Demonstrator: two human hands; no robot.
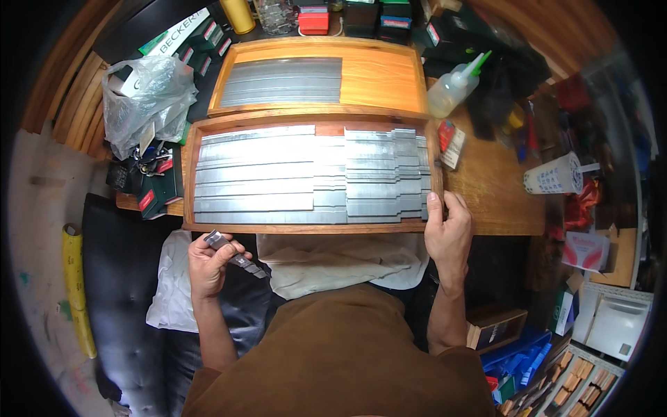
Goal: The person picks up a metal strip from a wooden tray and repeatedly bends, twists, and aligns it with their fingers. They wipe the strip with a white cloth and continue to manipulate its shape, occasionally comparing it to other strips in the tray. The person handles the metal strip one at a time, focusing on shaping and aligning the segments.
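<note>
One left hand [208, 264], as I am watching, is pinching a short metal piece [247, 264]. One right hand [449, 234] is gripping a wooden tray [306, 229] at its near right corner. Many silvery strips [256, 167] are lying in that tray, beyond the left hand. One second tray [383, 85] is sitting farther beyond both hands, holding grey strips [292, 81].

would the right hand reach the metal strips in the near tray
Likely yes: the right hand is at the right wall of the near tray, beside the metal strips, with nothing lying over them.
</note>
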